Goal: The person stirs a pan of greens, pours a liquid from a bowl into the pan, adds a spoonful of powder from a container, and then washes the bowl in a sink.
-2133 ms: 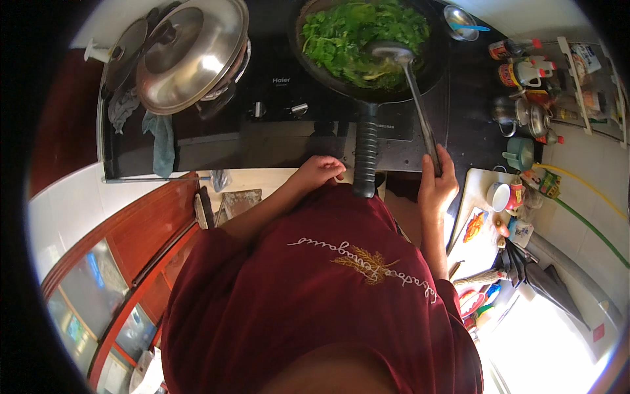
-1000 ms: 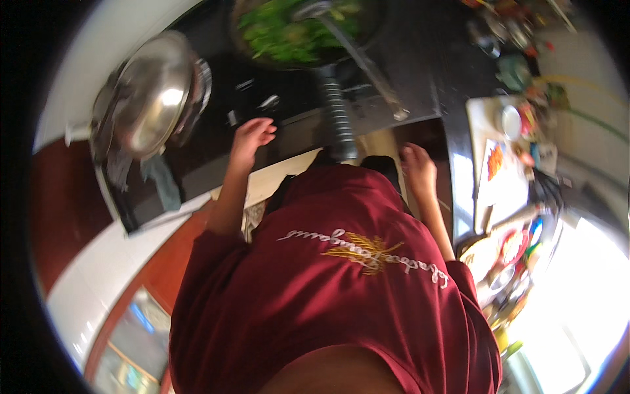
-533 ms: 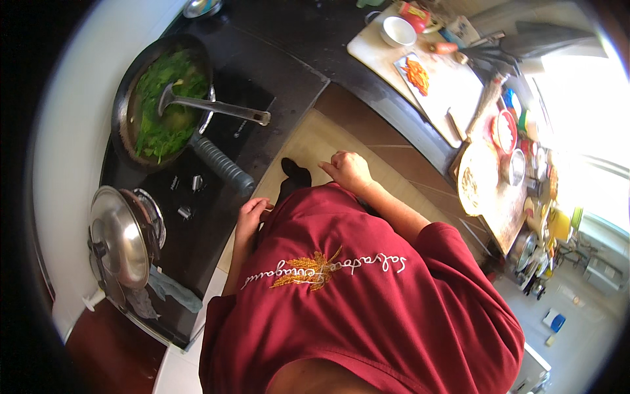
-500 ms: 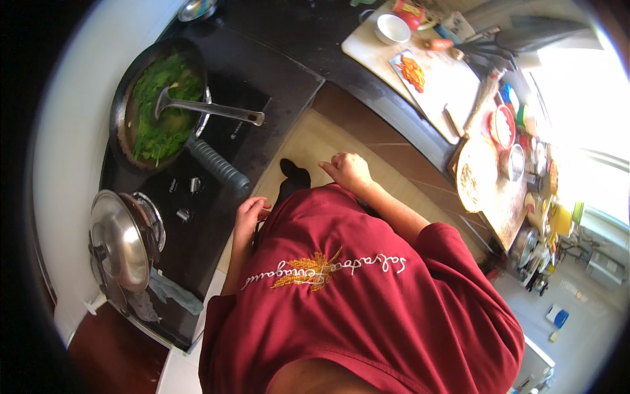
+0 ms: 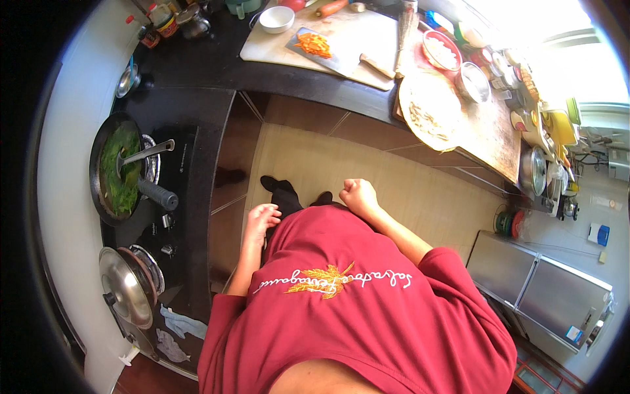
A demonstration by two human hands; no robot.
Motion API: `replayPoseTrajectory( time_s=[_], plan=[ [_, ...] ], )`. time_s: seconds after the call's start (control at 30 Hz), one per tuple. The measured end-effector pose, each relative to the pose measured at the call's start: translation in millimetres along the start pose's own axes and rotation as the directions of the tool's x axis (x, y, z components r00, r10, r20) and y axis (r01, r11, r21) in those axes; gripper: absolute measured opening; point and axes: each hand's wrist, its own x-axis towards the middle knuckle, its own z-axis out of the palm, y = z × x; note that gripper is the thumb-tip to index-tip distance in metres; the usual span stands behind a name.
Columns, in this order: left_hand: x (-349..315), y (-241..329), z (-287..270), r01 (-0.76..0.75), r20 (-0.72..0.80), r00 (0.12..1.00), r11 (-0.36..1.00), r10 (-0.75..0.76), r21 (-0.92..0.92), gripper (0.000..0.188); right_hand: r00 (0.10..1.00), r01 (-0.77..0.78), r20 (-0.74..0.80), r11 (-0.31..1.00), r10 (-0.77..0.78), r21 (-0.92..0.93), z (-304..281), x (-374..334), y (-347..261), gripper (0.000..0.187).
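Observation:
My left hand [image 5: 261, 222] hangs in front of my red shirt, its fingers loosely bent and apart, with nothing in it. Held a little farther forward, my right hand [image 5: 359, 196] is curled into a fist, and no object shows in it. To the left, a wok [image 5: 98, 190] of green leafy vegetables [image 5: 123, 180] sits on the black stove [image 5: 187, 151]. A metal ladle [image 5: 147, 152] rests in the greens, its handle sticking out over the rim. The wok's ribbed handle [image 5: 159, 195] points toward my left hand, well apart from it.
A lidded pan [image 5: 125, 289] and cloths [image 5: 182, 323] lie at the near left. On the far counter, a white cutting board [image 5: 262, 49] bears sliced carrot [image 5: 314, 44], a white bowl [image 5: 276, 20] and a knife [image 5: 376, 65]. A round tray [image 5: 426, 98] and a fridge [image 5: 558, 289] are to the right.
My body has turned right and moved back from the stove, so the wok appears farther off to the left. Both hands stay in front of me, and the right fingers have curled tighter.

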Motion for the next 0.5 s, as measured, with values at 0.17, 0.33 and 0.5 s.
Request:
replayPoseTrajectory(
  time_s=[0.17,0.33,0.5],
  plan=[
    [9,-6,57,-0.065,0.246,0.969,0.979,0.015,0.194,0.02,0.997,-0.066,-0.025,0.994,0.068,0.082,-19,-27,31,0.007],
    [15,22,73,0.005,0.138,0.99,0.973,-0.037,0.23,0.021,0.995,0.097,-0.015,0.959,-0.096,0.266,-24,-23,48,0.015],
    [31,33,89,0.011,0.143,0.989,0.98,-0.04,0.197,0.019,0.994,-0.031,0.106,0.93,-0.009,0.366,-32,-7,47,0.022]
  ],
)
